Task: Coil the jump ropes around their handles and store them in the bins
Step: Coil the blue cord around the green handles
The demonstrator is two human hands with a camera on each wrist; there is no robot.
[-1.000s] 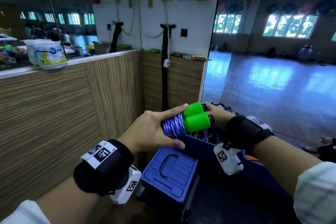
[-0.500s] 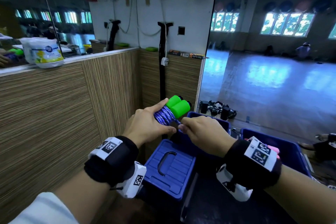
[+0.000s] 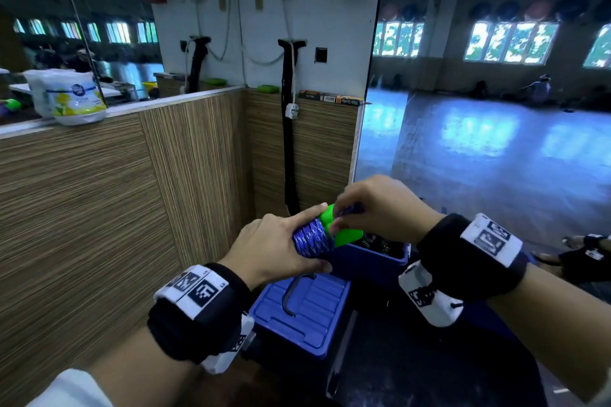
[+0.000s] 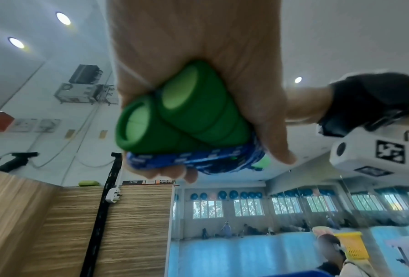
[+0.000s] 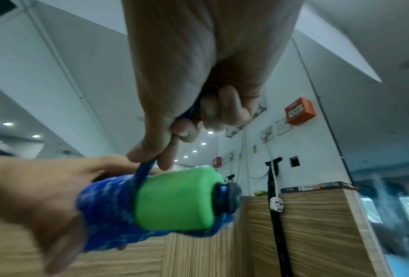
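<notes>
A jump rope with two green handles [image 3: 345,235] [image 4: 182,114] [image 5: 174,198] held side by side has blue-and-white cord [image 3: 310,238] [image 4: 198,161] [image 5: 106,204] wound around them. My left hand [image 3: 281,241] grips the wound bundle, index finger straight along its top. My right hand [image 3: 373,208] sits just above the handles and pinches the loose end of the cord [image 5: 144,172] between thumb and fingertips, pulling it up over the coil. Below the bundle is an open blue bin [image 3: 380,258] with dark ropes in it.
A closed blue bin lid with a black handle [image 3: 304,311] is under my left wrist. Wood-panel walls [image 3: 115,208] enclose the corner on the left and behind. A mirror [image 3: 496,109] stands to the right. A black strap with a white plug [image 3: 291,129] hangs on the wall.
My right hand rose from beside and below the handles to above them, carrying the cord end over the coil. The bundle shifted slightly nearer to me over the bins.
</notes>
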